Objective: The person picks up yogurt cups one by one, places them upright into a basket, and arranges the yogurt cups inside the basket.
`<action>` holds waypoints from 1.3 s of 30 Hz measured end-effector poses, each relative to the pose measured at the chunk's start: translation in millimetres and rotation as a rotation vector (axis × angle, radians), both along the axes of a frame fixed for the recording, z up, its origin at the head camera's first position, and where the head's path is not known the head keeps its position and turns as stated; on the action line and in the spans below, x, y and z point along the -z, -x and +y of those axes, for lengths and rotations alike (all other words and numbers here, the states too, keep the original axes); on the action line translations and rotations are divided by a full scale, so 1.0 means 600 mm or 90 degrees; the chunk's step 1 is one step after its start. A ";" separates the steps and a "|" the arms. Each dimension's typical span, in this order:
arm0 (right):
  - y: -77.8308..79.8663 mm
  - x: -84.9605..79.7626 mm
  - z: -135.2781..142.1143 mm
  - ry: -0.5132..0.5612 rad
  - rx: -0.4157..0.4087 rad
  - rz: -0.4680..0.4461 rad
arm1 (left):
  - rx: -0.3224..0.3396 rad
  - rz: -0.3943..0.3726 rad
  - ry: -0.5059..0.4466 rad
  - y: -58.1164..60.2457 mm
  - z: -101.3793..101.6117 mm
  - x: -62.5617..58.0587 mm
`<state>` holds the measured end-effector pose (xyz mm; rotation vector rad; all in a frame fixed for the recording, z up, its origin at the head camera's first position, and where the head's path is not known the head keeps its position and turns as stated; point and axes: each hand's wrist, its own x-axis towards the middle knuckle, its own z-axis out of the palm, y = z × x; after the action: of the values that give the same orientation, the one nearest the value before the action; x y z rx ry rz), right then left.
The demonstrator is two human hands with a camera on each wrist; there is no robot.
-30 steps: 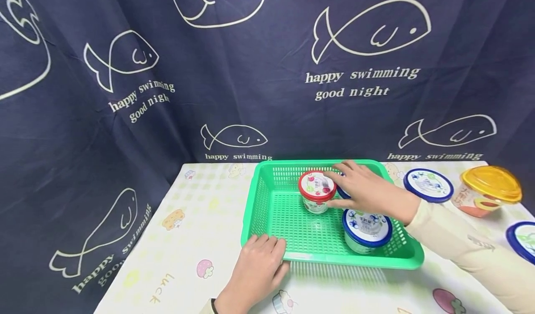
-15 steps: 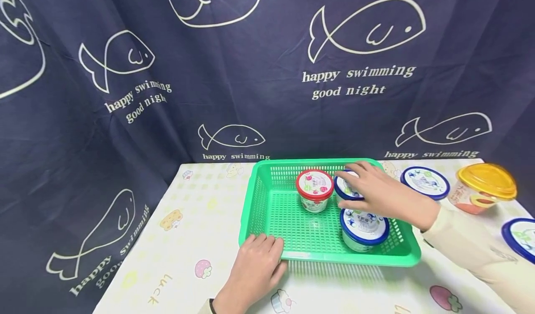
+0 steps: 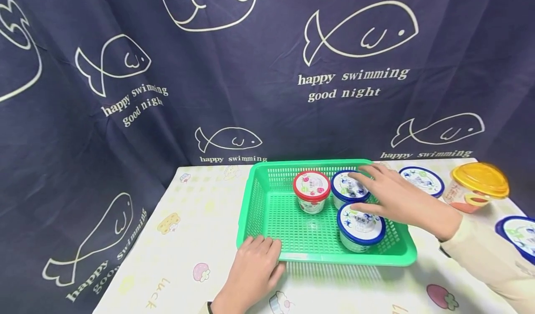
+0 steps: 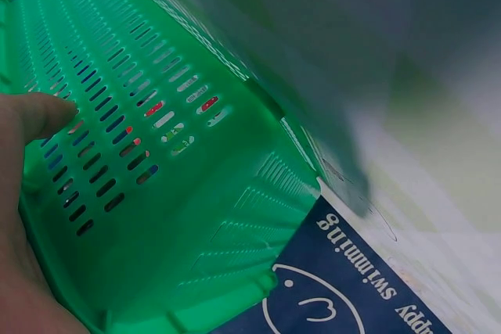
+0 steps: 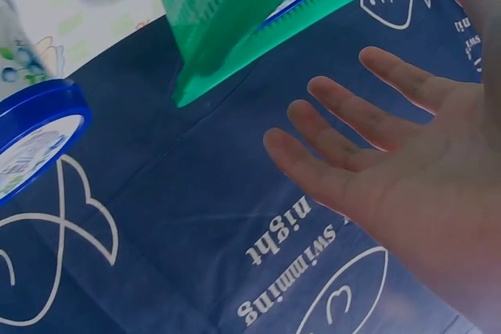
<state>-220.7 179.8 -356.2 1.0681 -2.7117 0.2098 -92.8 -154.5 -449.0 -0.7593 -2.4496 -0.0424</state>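
Observation:
A green plastic basket (image 3: pixel 317 258) stands on the table. My left hand (image 3: pixel 256 265) grips its near left rim, and in the left wrist view the thumb (image 4: pixel 51 113) lies against the slotted outer wall. Inside, a red-lidded cup (image 3: pixel 311 191) stands beside a blue-lidded cup (image 3: pixel 348 184), with another blue-lidded cup (image 3: pixel 360 228) in front. Over the basket's right side hovers my right hand (image 3: pixel 397 195), fingers spread and holding nothing. The right wrist view shows the same right hand (image 5: pixel 383 146) with fingers apart from the basket.
Right of the basket stand a blue-lidded cup (image 3: pixel 421 181) and a larger cup with an orange lid (image 3: pixel 478 184). Another blue-lidded cup (image 3: pixel 518 235) is at the right edge. A dark blue fish-print curtain (image 3: pixel 234 81) hangs behind the patterned tablecloth (image 3: pixel 184 239).
My right hand has moved away to the right from the far blue-lidded cup, which now shows more fully beside the red-lidded one. The left hand stays on the basket rim.

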 end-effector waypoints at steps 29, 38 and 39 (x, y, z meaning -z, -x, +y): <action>-0.028 0.023 0.086 0.079 0.077 0.034 | 0.013 0.026 -0.022 0.000 0.001 -0.002; -0.042 0.031 0.107 0.108 0.087 0.039 | 0.002 0.013 -0.006 -0.001 0.000 0.000; -0.043 0.033 0.110 0.109 0.090 0.037 | 0.002 0.014 -0.006 0.000 0.000 0.001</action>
<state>-194.9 245.6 -375.9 0.8186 -2.6484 0.3726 -92.6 -154.3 -449.4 -0.7553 -2.4255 -0.0465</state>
